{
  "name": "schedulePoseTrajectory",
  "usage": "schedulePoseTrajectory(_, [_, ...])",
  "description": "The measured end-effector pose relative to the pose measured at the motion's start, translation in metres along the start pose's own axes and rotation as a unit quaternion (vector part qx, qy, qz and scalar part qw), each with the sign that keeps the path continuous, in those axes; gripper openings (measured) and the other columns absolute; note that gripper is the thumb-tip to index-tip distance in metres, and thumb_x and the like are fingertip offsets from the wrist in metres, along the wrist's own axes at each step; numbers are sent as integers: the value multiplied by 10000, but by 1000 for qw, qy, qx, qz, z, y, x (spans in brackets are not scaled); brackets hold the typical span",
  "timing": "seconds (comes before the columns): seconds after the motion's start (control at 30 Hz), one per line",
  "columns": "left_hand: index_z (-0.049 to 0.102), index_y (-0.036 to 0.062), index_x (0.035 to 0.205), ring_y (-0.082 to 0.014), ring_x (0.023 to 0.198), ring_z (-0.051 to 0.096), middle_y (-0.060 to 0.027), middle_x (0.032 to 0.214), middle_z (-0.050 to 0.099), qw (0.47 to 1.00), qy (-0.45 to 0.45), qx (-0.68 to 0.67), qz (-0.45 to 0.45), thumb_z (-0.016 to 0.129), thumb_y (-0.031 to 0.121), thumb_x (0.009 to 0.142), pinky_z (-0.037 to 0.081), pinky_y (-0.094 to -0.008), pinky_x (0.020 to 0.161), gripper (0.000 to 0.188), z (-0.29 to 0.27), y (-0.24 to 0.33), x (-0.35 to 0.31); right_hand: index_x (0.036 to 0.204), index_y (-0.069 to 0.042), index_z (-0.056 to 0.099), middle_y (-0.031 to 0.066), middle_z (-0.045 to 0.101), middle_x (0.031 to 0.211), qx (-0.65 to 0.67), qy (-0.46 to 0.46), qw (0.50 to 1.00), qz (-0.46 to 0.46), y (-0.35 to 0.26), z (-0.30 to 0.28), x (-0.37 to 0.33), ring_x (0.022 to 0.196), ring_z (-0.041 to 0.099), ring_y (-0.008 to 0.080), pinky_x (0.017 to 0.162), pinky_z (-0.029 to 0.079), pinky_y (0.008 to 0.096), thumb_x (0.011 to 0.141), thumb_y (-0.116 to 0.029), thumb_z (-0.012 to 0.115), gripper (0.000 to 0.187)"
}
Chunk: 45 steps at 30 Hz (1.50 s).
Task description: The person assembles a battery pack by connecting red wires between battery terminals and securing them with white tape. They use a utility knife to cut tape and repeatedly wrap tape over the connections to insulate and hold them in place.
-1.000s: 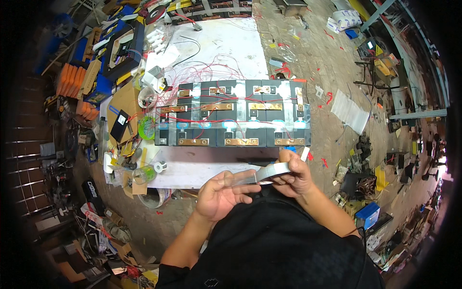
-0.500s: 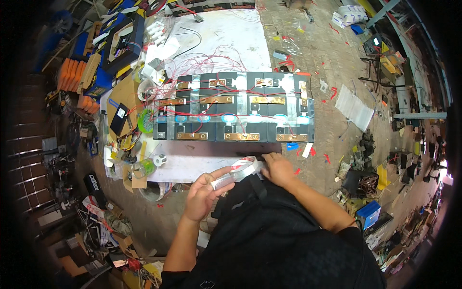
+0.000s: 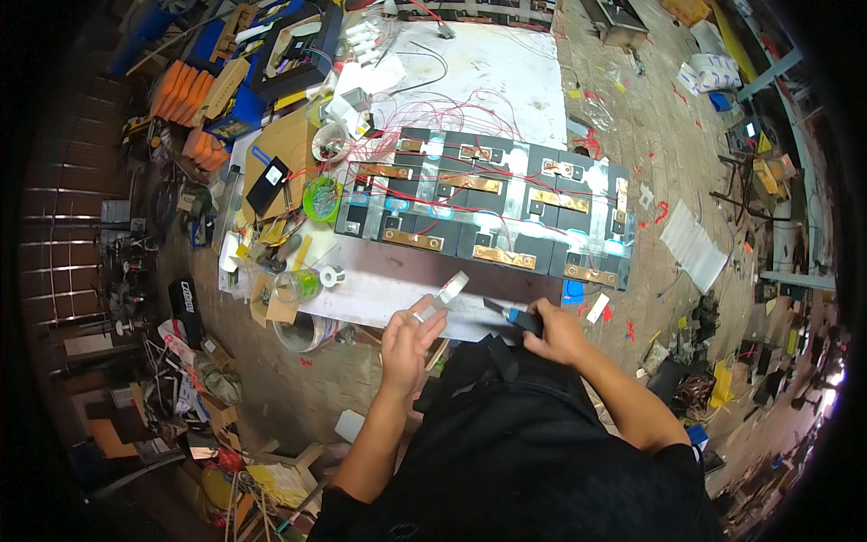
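Note:
My left hand (image 3: 411,343) is closed on a roll of tape (image 3: 453,287), whose pale edge sticks up beyond my fingertips. To its right, my right hand (image 3: 557,334) grips a utility knife (image 3: 515,315) with a black and blue body. The knife points left toward the tape, with a space between them. Both hands are over the near edge of the white tabletop (image 3: 379,294). Beyond them lies a battery pack (image 3: 433,221) of black cells, with copper bars, strips of clear tape and thin red wires on top.
Left of the pack are a green bowl of small parts (image 3: 321,199), a white spool (image 3: 332,275), a clear jar (image 3: 293,285) and a black meter-like device (image 3: 267,185). A blue piece (image 3: 573,291) and red scraps lie on the floor at right.
The knife now shows in my right hand, which has drawn away from the tape. The tape roll is turned more edge-on. The view has shifted and tilted, so the pack appears slanted.

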State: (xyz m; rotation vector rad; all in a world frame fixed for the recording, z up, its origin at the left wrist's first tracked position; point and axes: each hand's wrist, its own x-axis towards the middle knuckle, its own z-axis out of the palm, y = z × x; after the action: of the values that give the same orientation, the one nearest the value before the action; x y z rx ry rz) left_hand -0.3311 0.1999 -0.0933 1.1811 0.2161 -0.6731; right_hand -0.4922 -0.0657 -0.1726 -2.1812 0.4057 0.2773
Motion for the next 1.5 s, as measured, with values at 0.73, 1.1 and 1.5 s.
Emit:
schedulePoseTrajectory(0.73, [535,-20,1143,-419,1326,638,-301,1579,492,998,46,46,-15,440,73,1115,557,-472,1142,136,7,-12,-8,1102,-32,521,210,665,989,-23,56,989,-137,-86,-7,16,927,692,445,794,559,528,832,-253,822,460])
schedulePoseTrajectory(1.1, [544,-52,1133,-351,1313,656,-289,1541,531,984,16,179,15,460,75,1120,558,-420,1119,153,2,-15,-18,1155,-39,565,206,703,1038,-11,9,995,-95,-77,-5,6,947,709,449,805,568,524,852,-289,841,479])
schedulePoseTrajectory(1.5, [511,-7,1105,-395,1233,709,-276,1532,519,978,-45,202,-23,405,82,1127,633,-472,1028,141,-10,-14,-14,1127,-53,574,197,722,993,1,-8,997,-83,-76,-11,8,920,717,435,774,567,521,857,-328,821,458])
